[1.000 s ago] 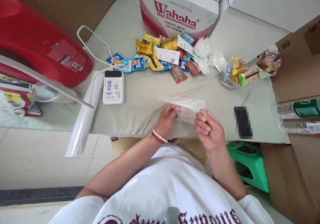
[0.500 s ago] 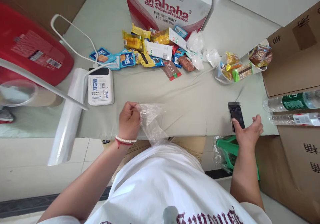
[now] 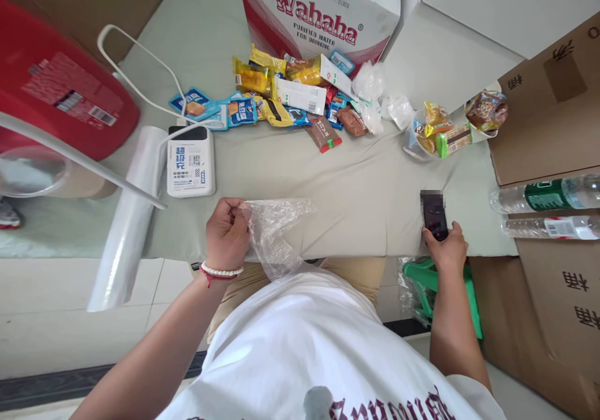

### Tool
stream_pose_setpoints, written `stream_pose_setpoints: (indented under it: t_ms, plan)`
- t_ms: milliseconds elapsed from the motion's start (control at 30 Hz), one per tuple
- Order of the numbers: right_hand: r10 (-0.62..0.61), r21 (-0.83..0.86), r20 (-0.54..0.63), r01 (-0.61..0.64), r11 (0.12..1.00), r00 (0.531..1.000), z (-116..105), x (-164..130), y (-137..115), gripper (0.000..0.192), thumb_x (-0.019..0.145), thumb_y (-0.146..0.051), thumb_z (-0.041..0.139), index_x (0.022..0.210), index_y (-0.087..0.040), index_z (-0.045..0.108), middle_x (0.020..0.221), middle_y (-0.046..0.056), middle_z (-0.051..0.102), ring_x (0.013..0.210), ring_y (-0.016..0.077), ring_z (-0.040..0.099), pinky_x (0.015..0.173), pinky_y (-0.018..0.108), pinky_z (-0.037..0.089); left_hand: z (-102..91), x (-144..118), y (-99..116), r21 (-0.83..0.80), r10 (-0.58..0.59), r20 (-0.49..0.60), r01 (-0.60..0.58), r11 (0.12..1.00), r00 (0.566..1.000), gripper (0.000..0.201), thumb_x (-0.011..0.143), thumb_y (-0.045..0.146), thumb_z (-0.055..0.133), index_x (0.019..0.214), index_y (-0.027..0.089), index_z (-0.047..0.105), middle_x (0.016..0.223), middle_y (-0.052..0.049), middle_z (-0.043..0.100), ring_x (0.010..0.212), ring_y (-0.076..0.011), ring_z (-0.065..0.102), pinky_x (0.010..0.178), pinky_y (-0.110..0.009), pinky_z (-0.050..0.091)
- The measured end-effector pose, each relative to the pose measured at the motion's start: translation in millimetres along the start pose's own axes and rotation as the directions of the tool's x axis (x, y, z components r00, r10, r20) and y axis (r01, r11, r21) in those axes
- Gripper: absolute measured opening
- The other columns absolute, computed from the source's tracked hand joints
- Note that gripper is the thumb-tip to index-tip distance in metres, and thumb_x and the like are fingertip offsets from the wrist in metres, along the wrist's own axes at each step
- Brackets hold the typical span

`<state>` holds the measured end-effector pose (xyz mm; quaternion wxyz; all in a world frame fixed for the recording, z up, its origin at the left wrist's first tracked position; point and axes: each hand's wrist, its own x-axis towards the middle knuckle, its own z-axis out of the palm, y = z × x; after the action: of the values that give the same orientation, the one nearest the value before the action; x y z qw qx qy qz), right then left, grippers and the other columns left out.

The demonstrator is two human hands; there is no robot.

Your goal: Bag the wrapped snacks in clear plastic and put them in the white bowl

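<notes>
My left hand (image 3: 228, 232), with a white beaded bracelet at its wrist, pinches the top corner of a thin clear plastic bag (image 3: 279, 229). The bag spreads to the right over the table edge, and its lower end hangs against the white shirt. At the right, my right hand (image 3: 446, 245) grips the lower end of a black phone (image 3: 435, 217), thumb on the left side and fingers on the right. The phone's upper part is blurred out, and whether it is lifted off the cloth I cannot tell.
Wrapped snacks (image 3: 281, 95) lie piled before a Wahaba-style water carton (image 3: 323, 17). Snack-filled cups (image 3: 422, 142) stand to their right. A white power bank (image 3: 190, 164), a clear plastic roll (image 3: 126, 220) and a red container (image 3: 65, 82) are at left. Bottles (image 3: 548, 195) lie right, above a green stool (image 3: 422, 282).
My left hand has moved left and slightly down, stretching the bag wider. My right hand has moved left and its fingers have closed around the phone, which sits slightly further left.
</notes>
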<state>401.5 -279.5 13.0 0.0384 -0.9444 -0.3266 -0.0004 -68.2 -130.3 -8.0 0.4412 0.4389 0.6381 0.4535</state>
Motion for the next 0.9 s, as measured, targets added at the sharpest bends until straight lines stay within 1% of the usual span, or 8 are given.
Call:
stream_pose_setpoints:
  t_ms: [167, 267, 333, 400, 533, 667, 800, 900]
  plan:
    - [-0.048, 0.040, -0.027, 0.049, 0.998, 0.999, 12, -7, -44, 0.103, 0.079, -0.063, 0.070, 0.153, 0.002, 0.040, 0.131, 0.033, 0.063, 0.122, 0.0457, 0.058, 0.108, 0.058, 0.041, 0.6, 0, 1, 0.018, 0.018, 0.016, -0.018, 1.000, 1.000, 0.024, 0.087, 0.044, 0.065, 0.086, 0.021, 0.059, 0.056, 0.005, 0.047, 0.047, -0.0112, 0.039, 0.043, -0.025, 0.030]
    - [-0.075, 0.125, -0.049, 0.081, 0.989, 0.996, 16, -5, -56, 0.106, 0.077, -0.064, 0.072, 0.155, 0.000, 0.039, 0.132, 0.032, 0.063, 0.124, 0.0456, 0.057, 0.109, 0.059, 0.041, -0.1, -2, 1, -0.004, 0.024, 0.037, -0.024, 1.000, 0.999, 0.024, 0.087, 0.044, 0.065, 0.086, 0.021, 0.059, 0.056, 0.006, 0.047, 0.047, -0.0107, 0.039, 0.044, -0.024, 0.029]
    - [-0.137, 0.236, -0.101, 0.157, 0.959, 0.985, 17, -6, -51, 0.099, 0.081, -0.064, 0.067, 0.153, -0.001, 0.042, 0.134, 0.030, 0.063, 0.124, 0.0418, 0.058, 0.110, 0.057, 0.042, -1.0, -3, 0, -0.021, 0.021, 0.049, -0.020, 1.000, 0.999, 0.022, 0.087, 0.043, 0.066, 0.087, 0.021, 0.059, 0.056, 0.007, 0.047, 0.046, -0.0103, 0.038, 0.044, -0.024, 0.029]
    - [-0.177, 0.316, -0.211, 0.239, 0.918, 0.961, 17, -10, -37, 0.079, 0.090, -0.060, 0.055, 0.145, -0.003, 0.053, 0.132, 0.027, 0.065, 0.123, 0.0368, 0.060, 0.110, 0.054, 0.044, -2.0, -3, -2, -0.037, 0.016, 0.056, -0.014, 0.999, 0.998, 0.022, 0.087, 0.043, 0.067, 0.088, 0.022, 0.059, 0.055, 0.007, 0.046, 0.045, -0.0099, 0.036, 0.043, -0.024, 0.028]
    - [-0.153, 0.308, -0.397, 0.289, 0.906, 0.905, 16, -27, -8, 0.048, 0.099, -0.046, 0.042, 0.112, -0.011, 0.072, 0.122, 0.022, 0.067, 0.119, 0.0324, 0.061, 0.107, 0.052, 0.047, -2.7, -4, -1, -0.114, -0.041, 0.039, 0.045, 0.992, 0.998, 0.027, 0.083, 0.046, 0.070, 0.084, 0.023, 0.057, 0.054, 0.007, 0.046, 0.044, -0.0099, 0.037, 0.043, -0.025, 0.027]
    - [-0.177, 0.277, -0.421, 0.312, 0.909, 0.889, 14, -39, -1, 0.042, 0.097, -0.043, 0.047, 0.107, -0.012, 0.075, 0.122, 0.021, 0.065, 0.117, 0.0315, 0.061, 0.106, 0.052, 0.047, 1.3, -7, 12, -0.257, -0.086, 0.056, 0.097, 0.962, 0.995, 0.041, 0.081, 0.059, 0.069, 0.073, 0.024, 0.050, 0.055, 0.004, 0.048, 0.045, -0.0110, 0.039, 0.043, -0.027, 0.030]
    - [-0.222, 0.257, -0.389, 0.336, 0.906, 0.894, 14, -37, -6, 0.043, 0.096, -0.041, 0.048, 0.114, -0.012, 0.074, 0.127, 0.021, 0.061, 0.122, 0.0321, 0.057, 0.110, 0.055, 0.043, 9.5, -13, 22, -0.164, -0.097, 0.077, 0.109, 0.980, 0.992, 0.055, 0.082, 0.071, 0.068, 0.065, 0.024, 0.044, 0.052, 0.005, 0.042, 0.044, -0.0095, 0.035, 0.039, -0.027, 0.028]
    - [-0.236, 0.266, -0.385, 0.352, 0.898, 0.892, 15, -35, -9, 0.044, 0.096, -0.040, 0.048, 0.116, -0.011, 0.074, 0.129, 0.021, 0.060, 0.124, 0.0316, 0.056, 0.111, 0.054, 0.042, 13.9, -16, 20, -0.184, -0.155, 0.068, 0.165, 0.969, 0.986, 0.060, 0.081, 0.075, 0.068, 0.064, 0.024, 0.043, 0.049, 0.007, 0.037, 0.041, -0.0083, 0.032, 0.037, -0.025, 0.027]
